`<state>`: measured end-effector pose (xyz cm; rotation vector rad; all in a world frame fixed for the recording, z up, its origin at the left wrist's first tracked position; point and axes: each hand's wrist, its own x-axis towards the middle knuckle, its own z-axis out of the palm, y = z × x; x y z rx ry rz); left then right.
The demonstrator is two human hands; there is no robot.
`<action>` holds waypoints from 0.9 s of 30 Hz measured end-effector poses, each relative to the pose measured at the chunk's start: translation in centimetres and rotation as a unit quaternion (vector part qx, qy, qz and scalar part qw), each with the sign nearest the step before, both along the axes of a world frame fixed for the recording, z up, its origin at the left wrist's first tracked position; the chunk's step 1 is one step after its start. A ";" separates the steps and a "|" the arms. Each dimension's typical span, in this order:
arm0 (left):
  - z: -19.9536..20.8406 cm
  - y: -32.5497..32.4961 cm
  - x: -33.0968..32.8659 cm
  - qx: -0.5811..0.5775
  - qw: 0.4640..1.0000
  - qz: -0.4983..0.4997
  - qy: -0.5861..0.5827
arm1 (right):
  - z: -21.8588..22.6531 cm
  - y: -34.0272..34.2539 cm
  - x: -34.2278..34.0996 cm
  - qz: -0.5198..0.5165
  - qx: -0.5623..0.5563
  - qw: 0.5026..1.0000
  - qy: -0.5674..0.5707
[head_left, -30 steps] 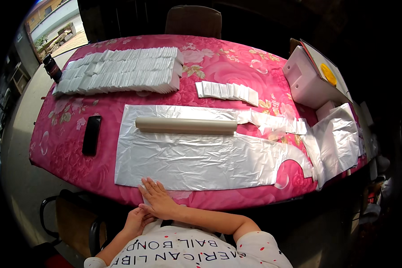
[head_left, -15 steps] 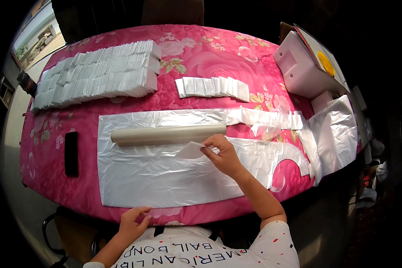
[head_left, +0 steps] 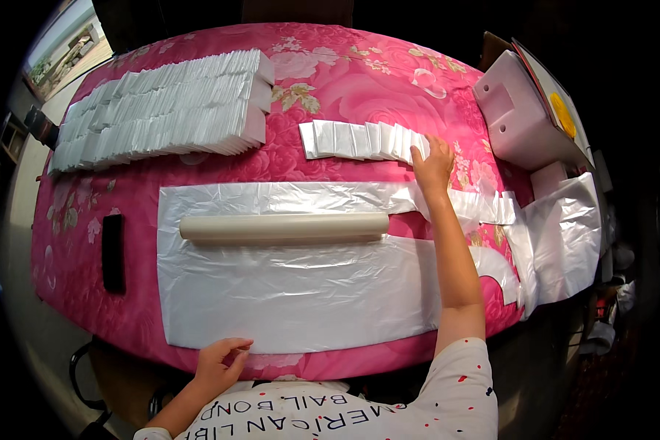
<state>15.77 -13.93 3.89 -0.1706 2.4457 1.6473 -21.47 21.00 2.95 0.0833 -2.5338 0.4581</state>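
Note:
My right hand (head_left: 435,165) reaches across the table to the right end of a short row of folded white plastic bags (head_left: 367,139). Its thumb and fingers close around the end one, a small flat folded bag. Below lies a stack of white plastic bags spread flat (head_left: 293,301), handles toward the right. Across it rests a long beige tube (head_left: 282,226). My left hand (head_left: 220,364) stays at the table's front edge beside the sheet's near edge, thumb and fingers apart, holding nothing.
Several long rows of folded white bags (head_left: 161,110) fill the back left. A black phone-like slab (head_left: 114,253) lies at left, a dark bottle (head_left: 42,128) at the far left edge. A white foam box (head_left: 517,110) and crumpled white plastic (head_left: 565,235) occupy the right side.
My right hand has carried the small folded bag from above the spread plastic, away from me and right, to the row's end. The left hand has stayed in place. The view has shifted slightly.

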 end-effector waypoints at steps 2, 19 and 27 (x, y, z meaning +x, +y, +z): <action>0.5 0.0 0.0 -0.006 1.000 -0.004 -0.006 | 0.8 -3.3 3.7 0.238 -0.132 0.955 -0.117; -2.0 8.2 -8.1 -0.236 0.923 -0.177 0.248 | -1.4 -0.1 26.6 0.334 0.003 0.909 -0.250; -1.7 14.4 -8.5 -0.244 0.885 -0.288 0.273 | -4.3 20.7 21.1 -0.076 0.046 0.983 -0.163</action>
